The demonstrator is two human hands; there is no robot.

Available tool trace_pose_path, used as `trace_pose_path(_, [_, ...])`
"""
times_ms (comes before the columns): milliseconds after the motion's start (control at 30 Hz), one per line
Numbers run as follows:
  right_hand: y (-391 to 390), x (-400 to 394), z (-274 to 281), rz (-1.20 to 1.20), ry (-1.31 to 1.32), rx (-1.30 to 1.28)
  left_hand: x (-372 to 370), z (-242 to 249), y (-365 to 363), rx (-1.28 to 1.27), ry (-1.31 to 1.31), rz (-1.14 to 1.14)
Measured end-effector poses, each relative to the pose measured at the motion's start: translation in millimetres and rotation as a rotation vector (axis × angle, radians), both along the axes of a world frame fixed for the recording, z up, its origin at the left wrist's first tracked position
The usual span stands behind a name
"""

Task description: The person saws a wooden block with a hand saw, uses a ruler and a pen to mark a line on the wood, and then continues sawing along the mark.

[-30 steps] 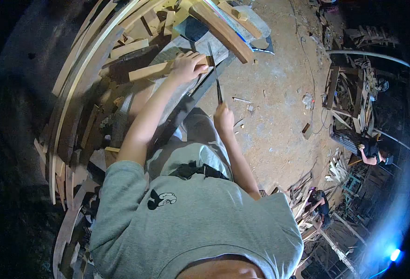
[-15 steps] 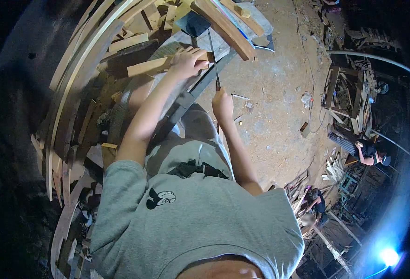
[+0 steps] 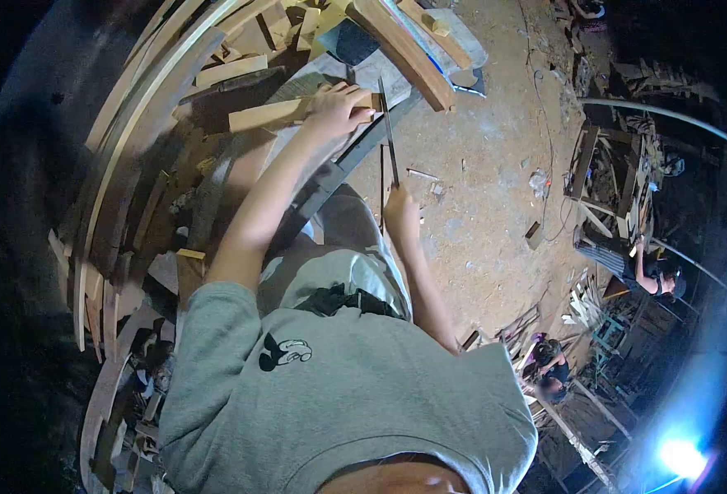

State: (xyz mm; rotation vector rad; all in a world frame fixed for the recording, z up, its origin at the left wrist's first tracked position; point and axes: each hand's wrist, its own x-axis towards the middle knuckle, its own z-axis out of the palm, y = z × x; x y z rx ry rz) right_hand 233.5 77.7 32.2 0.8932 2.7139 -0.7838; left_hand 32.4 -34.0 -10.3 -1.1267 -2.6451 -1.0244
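Note:
My left hand (image 3: 336, 109) presses a pale wooden piece (image 3: 268, 114) down on the workbench (image 3: 306, 81), its fingers wrapped over the wood near its right end. Below and to the right, my right hand (image 3: 402, 214) is closed round the handle of a long thin saw (image 3: 391, 144). The saw's blade points up and away, its far part beside the right end of the wooden piece. A thick brown beam (image 3: 404, 53) lies across the far part of the bench, beyond the blade.
Long curved boards (image 3: 124, 140) stand at the left, with wood offcuts (image 3: 231, 72) near the bench. Two people (image 3: 660, 282) (image 3: 551, 368) are at the right among wood scraps. A wooden frame (image 3: 606, 173) stands on the right, and a cable crosses the dusty floor (image 3: 487, 222).
My right hand has pulled back toward my body with the saw, and the blade has slid along with it. My left hand stays on the wood.

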Motion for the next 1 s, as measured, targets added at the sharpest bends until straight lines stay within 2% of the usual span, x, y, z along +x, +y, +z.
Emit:
trace_pose_path(133, [-7,-10,8,0.041,-0.041,0.020,-1,1,-1,-0.022,-0.050,-0.033])
trace_pose_path(200, [2,-36,-7,0.064,0.108,-0.007,-1,3,0,-0.064,-0.099,-0.049])
trace_pose_path(300, [1,-34,-14,0.042,0.119,-0.025,-4,9,-2,-0.078,-0.120,-0.025])
trace_pose_path(433, [-13,11,0,-0.049,0.026,-0.009,-2,6,-1,-0.079,-0.165,-0.034])
trace_pose_path(633, [5,-34,-16,0.006,0.048,0.015,1,-3,0,-0.085,-0.148,-0.037])
trace_pose_path(700, [6,-37,-14,0.056,0.022,-0.032,0,-1,0,-0.039,-0.054,-0.011])
trace_pose_path(767, [-3,-5,-9,0.005,0.073,-0.003,0,0,0,0.011,-0.029,-0.013])
trace_pose_path(867, [-4,7,-7,-0.042,-0.018,0.050,-2,-4,1,0.055,0.008,-0.019])
trace_pose_path(933, [11,-12,-24,0.188,0.096,0.049,-4,-3,1,0.050,0.027,-0.041])
trace_pose_path(1000, [10,-39,-31,0.142,0.126,0.088,-4,-2,1,0.046,-0.027,-0.028])
